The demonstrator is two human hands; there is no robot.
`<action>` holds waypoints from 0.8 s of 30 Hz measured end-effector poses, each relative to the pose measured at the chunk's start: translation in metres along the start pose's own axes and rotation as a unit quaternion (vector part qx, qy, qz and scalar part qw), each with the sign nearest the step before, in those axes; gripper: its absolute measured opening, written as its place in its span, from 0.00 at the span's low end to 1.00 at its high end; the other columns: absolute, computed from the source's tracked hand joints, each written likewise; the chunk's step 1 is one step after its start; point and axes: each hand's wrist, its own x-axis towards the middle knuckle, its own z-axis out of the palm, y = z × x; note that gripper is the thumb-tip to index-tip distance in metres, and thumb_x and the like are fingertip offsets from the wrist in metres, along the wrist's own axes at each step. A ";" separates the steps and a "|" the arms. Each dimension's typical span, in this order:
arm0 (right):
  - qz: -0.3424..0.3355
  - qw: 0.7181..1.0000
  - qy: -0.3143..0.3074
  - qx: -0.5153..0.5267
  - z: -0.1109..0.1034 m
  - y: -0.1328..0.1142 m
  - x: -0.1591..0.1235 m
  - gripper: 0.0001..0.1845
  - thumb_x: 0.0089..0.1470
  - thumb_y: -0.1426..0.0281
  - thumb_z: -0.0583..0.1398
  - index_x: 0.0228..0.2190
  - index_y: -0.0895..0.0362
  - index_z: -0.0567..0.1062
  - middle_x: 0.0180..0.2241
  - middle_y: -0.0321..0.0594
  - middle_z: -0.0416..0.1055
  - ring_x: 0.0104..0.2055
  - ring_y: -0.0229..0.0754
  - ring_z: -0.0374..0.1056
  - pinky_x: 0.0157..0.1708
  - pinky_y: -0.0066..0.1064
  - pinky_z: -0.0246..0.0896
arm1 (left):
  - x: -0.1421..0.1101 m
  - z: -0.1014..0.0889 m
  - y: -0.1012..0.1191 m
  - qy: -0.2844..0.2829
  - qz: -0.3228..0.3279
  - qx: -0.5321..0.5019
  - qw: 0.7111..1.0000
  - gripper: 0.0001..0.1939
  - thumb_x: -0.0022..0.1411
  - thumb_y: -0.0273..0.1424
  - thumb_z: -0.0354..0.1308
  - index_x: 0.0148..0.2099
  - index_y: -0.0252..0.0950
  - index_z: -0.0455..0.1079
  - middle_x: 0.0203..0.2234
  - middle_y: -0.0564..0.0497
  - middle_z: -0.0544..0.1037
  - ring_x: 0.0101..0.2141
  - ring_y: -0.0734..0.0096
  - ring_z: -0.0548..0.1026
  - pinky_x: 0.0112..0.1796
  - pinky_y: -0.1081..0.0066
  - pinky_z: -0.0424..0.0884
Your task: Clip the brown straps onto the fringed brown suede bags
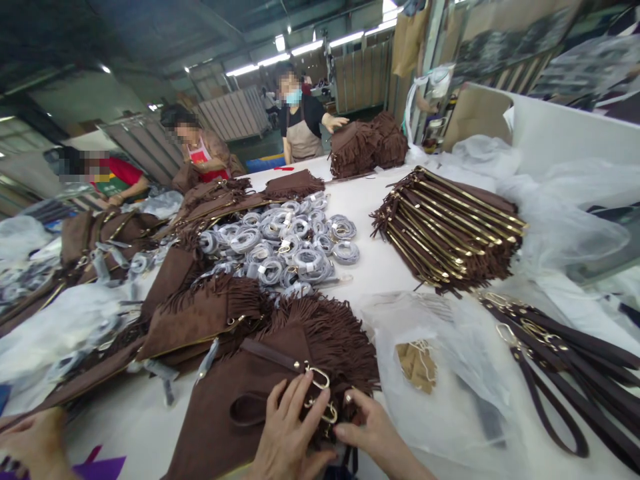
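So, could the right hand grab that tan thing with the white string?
Probably yes: the tan thing lies near the right hand, and nothing tall stands between them. Clear plastic might get in the way, though; I can't tell whether it covers the tan thing.

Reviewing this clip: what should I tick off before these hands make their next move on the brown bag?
1. Brown bag lying under the left hand: ok.
2. Dark strap on top of the bag: ok.
3. Upper gold clasp in sight: ok, beside the left hand.
4. Lower clasp fastened: cannot tell, hands partly cover it.
5. Fringe well away from the right hand: not ok, strands lie close by.
6. Co-worker's hand apart from both: ok.
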 end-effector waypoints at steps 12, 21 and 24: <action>0.033 0.989 0.138 0.033 0.002 0.036 -0.018 0.14 0.39 0.61 0.64 0.20 0.56 0.67 0.18 0.28 0.59 0.20 0.34 0.52 0.22 0.26 0.47 | 0.022 -0.032 -0.015 -0.063 -0.040 -0.073 0.995 0.16 0.55 0.29 0.56 0.48 0.40 0.67 0.41 0.46 0.73 0.37 0.62 0.70 0.34 0.66 0.68; -0.011 0.993 0.110 -0.034 0.005 0.032 -0.027 0.07 0.38 0.68 0.62 0.18 0.57 0.68 0.17 0.30 0.62 0.22 0.35 0.56 0.24 0.26 0.50 | 0.024 -0.033 -0.040 0.011 -0.051 -0.045 0.998 0.14 0.62 0.31 0.48 0.49 0.35 0.65 0.38 0.47 0.76 0.37 0.67 0.74 0.37 0.69 0.72; -0.003 0.993 0.096 -0.067 0.007 0.038 -0.031 0.02 0.36 0.74 0.59 0.17 0.56 0.69 0.18 0.30 0.63 0.22 0.35 0.59 0.22 0.25 0.51 | 0.020 -0.031 -0.043 0.020 -0.068 -0.042 0.997 0.13 0.63 0.32 0.47 0.48 0.37 0.65 0.36 0.49 0.76 0.36 0.69 0.75 0.37 0.71 0.73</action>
